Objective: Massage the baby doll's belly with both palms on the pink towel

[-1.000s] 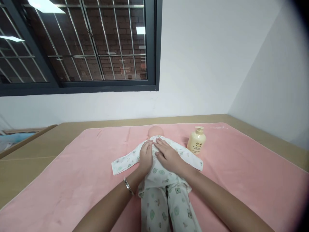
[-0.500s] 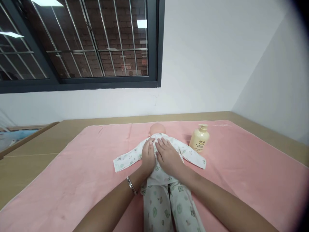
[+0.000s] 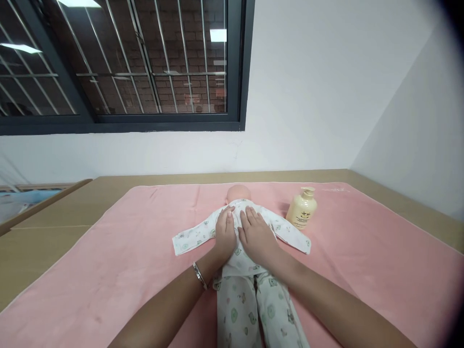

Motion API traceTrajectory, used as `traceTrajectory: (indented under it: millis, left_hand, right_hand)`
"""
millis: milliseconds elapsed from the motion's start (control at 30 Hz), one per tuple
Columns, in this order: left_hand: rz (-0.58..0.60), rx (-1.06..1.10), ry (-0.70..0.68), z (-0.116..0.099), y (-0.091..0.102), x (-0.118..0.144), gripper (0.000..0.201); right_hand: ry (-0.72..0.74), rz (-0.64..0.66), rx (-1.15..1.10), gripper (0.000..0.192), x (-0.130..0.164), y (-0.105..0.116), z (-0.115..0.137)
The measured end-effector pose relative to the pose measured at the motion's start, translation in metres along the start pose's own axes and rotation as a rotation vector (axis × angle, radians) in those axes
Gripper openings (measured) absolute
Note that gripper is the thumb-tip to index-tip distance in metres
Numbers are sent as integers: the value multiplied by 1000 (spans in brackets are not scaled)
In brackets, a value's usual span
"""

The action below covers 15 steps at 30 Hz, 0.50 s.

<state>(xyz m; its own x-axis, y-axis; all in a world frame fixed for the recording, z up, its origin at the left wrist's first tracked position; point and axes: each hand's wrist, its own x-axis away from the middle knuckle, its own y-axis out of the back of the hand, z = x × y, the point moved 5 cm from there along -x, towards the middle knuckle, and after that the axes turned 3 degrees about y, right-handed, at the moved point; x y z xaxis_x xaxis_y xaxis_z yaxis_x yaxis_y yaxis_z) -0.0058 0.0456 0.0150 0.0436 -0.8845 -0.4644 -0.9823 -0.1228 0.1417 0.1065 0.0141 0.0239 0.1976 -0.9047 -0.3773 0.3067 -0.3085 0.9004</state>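
Pressing flat on the doll's chest, your left hand [image 3: 224, 235] and right hand [image 3: 258, 236] lie side by side on the printed white top; the fingers [image 3: 250, 218] are stretched out and open, gripping nothing, palms down on the cloth.

From the head camera, the only view, the doll [image 3: 239, 251] lies on its back in the middle of the pink towel [image 3: 108, 270], head away from you, sleeves spread to either side, trousered legs running toward you between your forearms.

What could go wrong: I judge the towel may slide or ruck on the bench [image 3: 54, 232] if you push forward rather than straight down, and the doll would shift with it. The loose top could bunch under your palms. The cream pump bottle [image 3: 302, 209] stands upright near the doll's sleeve on your right, close to its cuff but apart from it; a wide sweep of your right forearm, or a tug on that sleeve, could tip it over.

Room to move: to your left the towel is bare well out to its edge, and the bench runs on beyond it. Ahead, the doll's head sits near the towel's far hem, with a strip of bench before the wall [image 3: 308, 96]. On the right the side wall closes in, so the left gives you more free space.
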Motion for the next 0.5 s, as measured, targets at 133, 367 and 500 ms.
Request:
traceTrajectory:
  millis: [133,367,500]
  left_hand:
    - [-5,-3,-16,0,0,-1,40]
    - [-4,-61,-59,-1,-2,-1,36]
    - [-38,-100,-107,2,-2,-1,35]
  right_hand:
    - [109,39,-126,52,-10,1,-9]
    - [56,-20,-201,58,-19,-3,-35]
    - [65,-31,-186,56,-16,-4,-31]
